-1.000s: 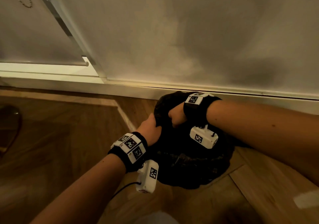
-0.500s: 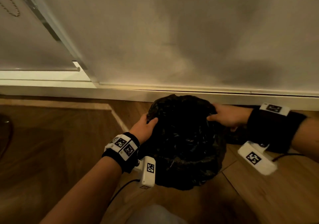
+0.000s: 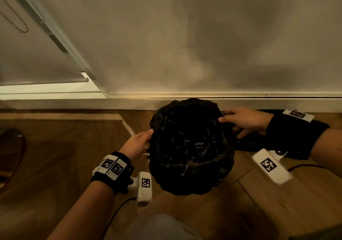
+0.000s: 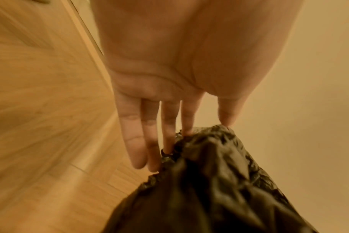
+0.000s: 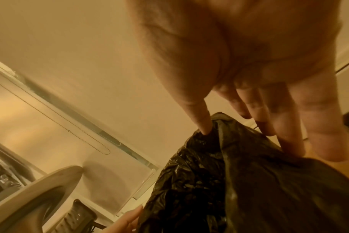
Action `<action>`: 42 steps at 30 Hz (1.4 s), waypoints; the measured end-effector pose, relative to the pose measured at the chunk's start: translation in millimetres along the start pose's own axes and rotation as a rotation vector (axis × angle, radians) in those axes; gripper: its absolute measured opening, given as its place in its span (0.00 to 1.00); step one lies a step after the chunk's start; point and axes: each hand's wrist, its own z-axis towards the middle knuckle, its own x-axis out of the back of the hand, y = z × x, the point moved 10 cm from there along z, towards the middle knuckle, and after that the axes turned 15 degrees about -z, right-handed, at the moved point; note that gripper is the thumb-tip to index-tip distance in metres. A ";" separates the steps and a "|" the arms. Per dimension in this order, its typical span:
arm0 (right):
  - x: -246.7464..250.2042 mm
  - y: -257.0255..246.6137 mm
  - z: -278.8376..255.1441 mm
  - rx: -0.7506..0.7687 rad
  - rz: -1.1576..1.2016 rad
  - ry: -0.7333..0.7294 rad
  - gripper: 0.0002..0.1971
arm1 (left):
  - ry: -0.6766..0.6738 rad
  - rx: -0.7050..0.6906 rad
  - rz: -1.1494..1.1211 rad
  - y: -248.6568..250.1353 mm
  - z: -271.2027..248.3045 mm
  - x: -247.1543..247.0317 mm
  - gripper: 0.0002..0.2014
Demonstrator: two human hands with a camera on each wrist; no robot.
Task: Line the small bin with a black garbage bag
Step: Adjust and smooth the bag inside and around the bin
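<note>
A small bin stands on the wooden floor against the baseboard, wholly covered by a crinkled black garbage bag (image 3: 188, 147); none of the bin's own surface shows. My left hand (image 3: 146, 138) is at the bag's left rim, its straight fingers (image 4: 137, 141) lying down the outside and the thumb tip touching the top edge. My right hand (image 3: 229, 119) is at the right rim, with its thumb (image 5: 201, 123) pressed into a fold on top and the fingers (image 5: 289, 138) straight down the outer side.
The white baseboard (image 3: 259, 103) and wall run right behind the bin. A dark object (image 3: 248, 144) lies on the floor under my right wrist. A window blind with a bead chain (image 3: 14, 18) is at the upper left. A dark round thing (image 3: 11, 147) sits at the left edge.
My right hand left the far left part of the rim beside my left hand and swung over to the right side. The left hand stayed at the left rim and its fingers straightened.
</note>
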 end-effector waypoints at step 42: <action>-12.3 -389.9 -98.0 0.150 -0.032 0.040 0.11 | 0.362 0.023 -0.004 213.2 -192.5 282.7 0.14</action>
